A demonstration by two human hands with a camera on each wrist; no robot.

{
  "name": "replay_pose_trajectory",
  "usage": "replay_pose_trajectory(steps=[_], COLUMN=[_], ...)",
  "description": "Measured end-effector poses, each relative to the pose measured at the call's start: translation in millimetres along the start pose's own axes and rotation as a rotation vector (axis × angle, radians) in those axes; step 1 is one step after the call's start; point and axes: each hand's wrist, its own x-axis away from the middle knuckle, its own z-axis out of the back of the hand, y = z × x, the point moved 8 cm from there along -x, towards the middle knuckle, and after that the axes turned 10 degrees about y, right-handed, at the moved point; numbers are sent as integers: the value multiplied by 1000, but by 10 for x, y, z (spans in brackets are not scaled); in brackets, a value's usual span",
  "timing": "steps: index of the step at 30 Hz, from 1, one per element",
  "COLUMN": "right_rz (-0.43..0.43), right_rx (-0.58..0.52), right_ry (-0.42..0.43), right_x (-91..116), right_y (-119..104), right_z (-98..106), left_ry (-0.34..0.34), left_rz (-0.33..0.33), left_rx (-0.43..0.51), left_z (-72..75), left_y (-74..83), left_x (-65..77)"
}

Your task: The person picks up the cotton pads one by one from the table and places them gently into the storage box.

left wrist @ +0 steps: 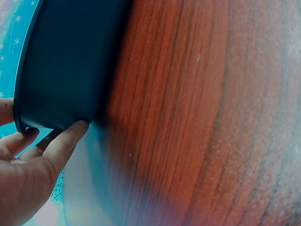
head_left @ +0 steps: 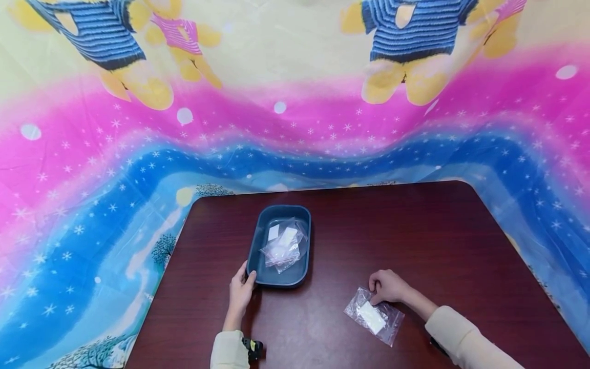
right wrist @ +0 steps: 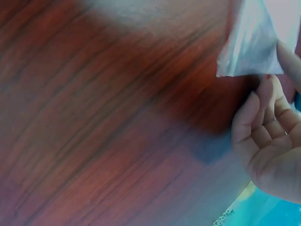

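A dark blue-grey tray [head_left: 295, 274] lies left of the middle of the table. My left hand [head_left: 240, 294] grips its near left corner; in the left wrist view the thumb is at the rim and the fingers reach under the tray's outer wall [left wrist: 66, 61]. Inside it, several clear plastic bags [head_left: 282, 250] with white pieces lie in a heap. To the right, my right hand [head_left: 392, 287] pinches the upper edge of another clear plastic bag [head_left: 372, 318], which has a white rectangle in it. The right wrist view shows that bag [right wrist: 254, 49] between thumb and fingers.
Everything stands on a dark reddish-brown wooden table [head_left: 415, 230] with rounded far corners. Behind it and along its sides hangs a printed cloth [head_left: 276, 128] in pink, blue and cream. A black strap device [head_left: 252, 349] sits at the left wrist.
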Motion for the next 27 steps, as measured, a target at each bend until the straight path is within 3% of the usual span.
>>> replay_pose_trajectory(steps=[7,22,27], right_rz=[17,-185,-210], right_rx=[53,7,97], right_ry=[36,168,164], right_x=[-4,-23,-29], right_y=[9,245,213], right_z=[2,58,54], left_ry=[-1,-9,-18], left_rz=[112,118,127], left_rx=[-71,-70,-55], left_z=[-17,-26,-24], left_y=[-69,-59,52], left_x=[-32,-18,8])
